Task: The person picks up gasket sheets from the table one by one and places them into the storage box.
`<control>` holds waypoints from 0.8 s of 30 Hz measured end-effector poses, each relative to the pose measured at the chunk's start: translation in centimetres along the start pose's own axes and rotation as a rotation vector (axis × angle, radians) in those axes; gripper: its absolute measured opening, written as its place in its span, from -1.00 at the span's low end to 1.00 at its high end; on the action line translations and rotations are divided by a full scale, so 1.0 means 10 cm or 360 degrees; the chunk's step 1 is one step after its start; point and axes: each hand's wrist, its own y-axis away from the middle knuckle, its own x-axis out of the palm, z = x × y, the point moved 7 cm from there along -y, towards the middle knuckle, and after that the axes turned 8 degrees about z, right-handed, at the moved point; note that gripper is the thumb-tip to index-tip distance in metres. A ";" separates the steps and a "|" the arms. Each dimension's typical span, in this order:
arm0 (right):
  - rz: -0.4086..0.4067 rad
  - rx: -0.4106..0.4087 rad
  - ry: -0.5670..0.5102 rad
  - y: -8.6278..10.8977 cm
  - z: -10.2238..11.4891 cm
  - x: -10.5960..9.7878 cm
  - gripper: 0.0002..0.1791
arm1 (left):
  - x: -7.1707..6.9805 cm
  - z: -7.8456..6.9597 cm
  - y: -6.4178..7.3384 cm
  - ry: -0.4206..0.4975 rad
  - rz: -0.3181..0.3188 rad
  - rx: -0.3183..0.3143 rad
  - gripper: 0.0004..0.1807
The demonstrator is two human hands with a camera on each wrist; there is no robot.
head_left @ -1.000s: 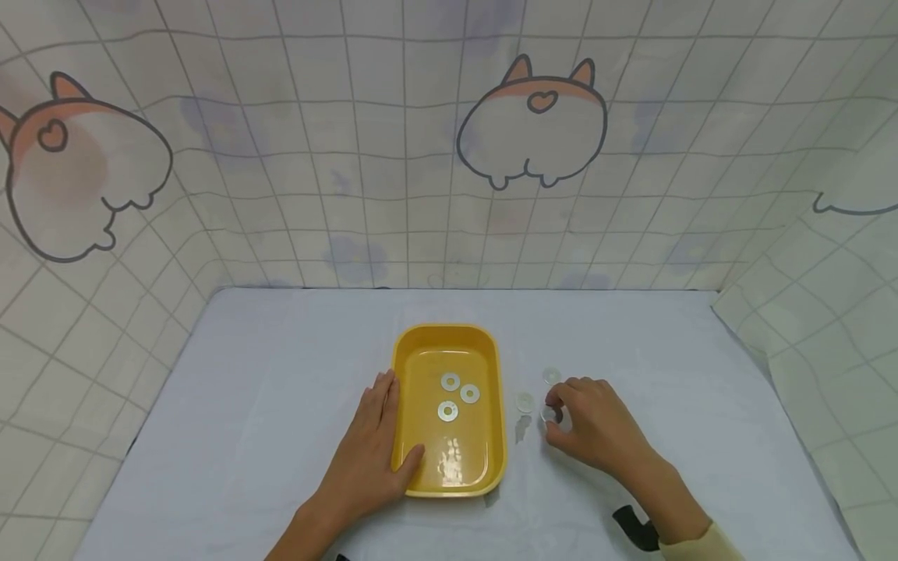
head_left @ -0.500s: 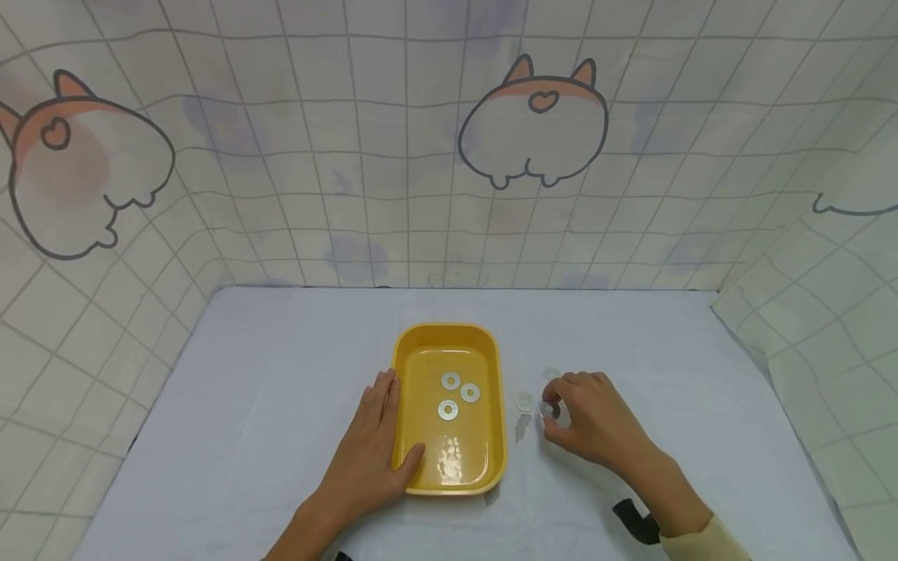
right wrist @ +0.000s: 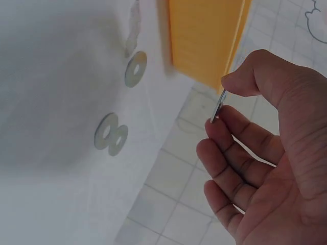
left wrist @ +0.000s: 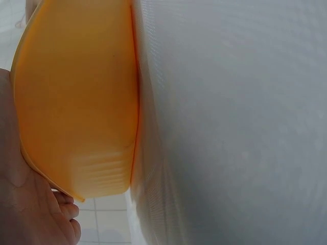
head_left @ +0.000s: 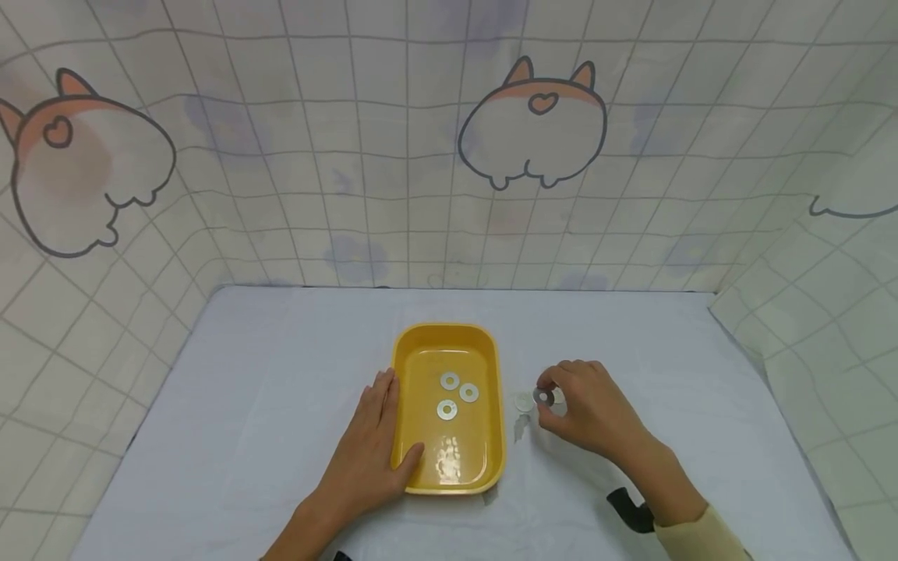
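My right hand (head_left: 592, 409) pinches a flat metal washer (head_left: 543, 396) between thumb and fingertips, held up off the white cloth. In the right wrist view this washer (right wrist: 218, 106) shows nearly edge-on. A loose washer (head_left: 523, 402) lies on the cloth just right of the yellow tray (head_left: 501, 436). Two more washers (right wrist: 106, 131) lie close together in the right wrist view; the hand partly covers them in the head view. Inside the tray are three washers (head_left: 447, 410). My left hand (head_left: 368, 452) rests along the tray's left side, fingers straight, thumb over the rim.
White cloth (head_left: 281, 374) covers the table. A small grey patch (head_left: 521, 427) shows on it beside the tray. Patterned curtains (head_left: 393, 156) stand at the back and sides. A black strap piece (head_left: 630, 510) is at the right wrist.
My right hand has risen slightly and shifted a little left, lifting the pinched washer from the cloth and turning its face into view. The left hand and tray have stayed put.
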 end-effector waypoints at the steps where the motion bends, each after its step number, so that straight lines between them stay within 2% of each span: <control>1: -0.0002 0.0003 -0.0008 -0.01 0.00 0.00 -0.79 | 0.00 0.00 0.00 -0.0001 0.0000 -0.0001 0.09; 11: 0.0070 0.0033 -0.0031 -0.09 0.09 0.03 -0.78 | 0.01 0.01 0.00 0.0021 0.0040 -0.0023 0.10; 19: 0.0076 -0.0053 0.0006 -0.17 0.22 -0.04 -0.80 | 0.00 0.01 0.00 -0.0003 -0.0023 0.0015 0.09; 24: 0.0071 -0.0091 0.0015 -0.21 0.28 -0.08 -0.81 | 0.00 0.01 -0.01 -0.0002 -0.0019 0.0016 0.09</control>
